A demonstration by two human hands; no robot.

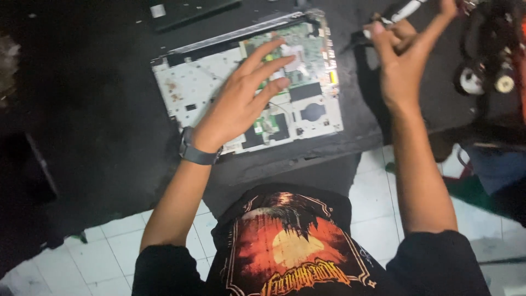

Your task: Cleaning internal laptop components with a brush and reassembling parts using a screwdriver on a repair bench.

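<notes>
Closest to the lens is the person's black shirt (290,257), its orange and red print spread over the chest above a white tiled floor (104,252).

Further out, on the black table (93,109), lies an opened laptop base (192,87), tilted a little against the table edge. Its pale inner shell carries rust-coloured marks on the left, while a green circuit board (312,44) and dark cut-outs fill the right half.

The left hand (241,101), a dark watch (196,153) on the wrist, lies flat over the middle of the base, fingers spread and stretched toward the board, clasping nothing.

To the right and well apart from the laptop, the right hand (402,49) is raised near the table's far edge, fingers curled around a slim white and dark tool (402,11), the index finger pointing upward.

Bare dark tabletop stretches left of the base; the near edge sits just under it. Right of the raised hand, a clutter of dark gear (493,60) crowds the corner.
</notes>
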